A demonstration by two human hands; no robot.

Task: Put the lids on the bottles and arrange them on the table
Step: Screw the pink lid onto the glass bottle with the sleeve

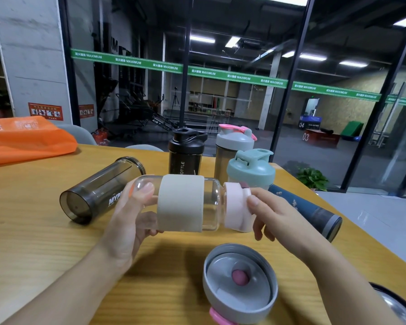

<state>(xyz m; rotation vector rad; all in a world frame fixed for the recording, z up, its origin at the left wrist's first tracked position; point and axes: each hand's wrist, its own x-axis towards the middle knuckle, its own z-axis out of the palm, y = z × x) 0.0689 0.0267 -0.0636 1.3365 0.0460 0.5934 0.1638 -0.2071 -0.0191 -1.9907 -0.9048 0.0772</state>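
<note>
3 bottles [220, 153] upright behind, loose lid [239, 283] in front (inverted)

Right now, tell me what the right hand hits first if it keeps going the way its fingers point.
The right hand points leftward at the pink lid on the clear bottle. Its fingers already touch that lid, so it comes first.

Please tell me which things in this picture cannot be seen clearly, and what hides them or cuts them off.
- Dark round object, head view: cut off by the lower right corner.
- Blue bottle: its middle is hidden behind the right hand.
- Smoky bottle: its lettering is partly covered by the left hand.
- Grey lid: its pink tab is cut by the bottom edge.
</note>
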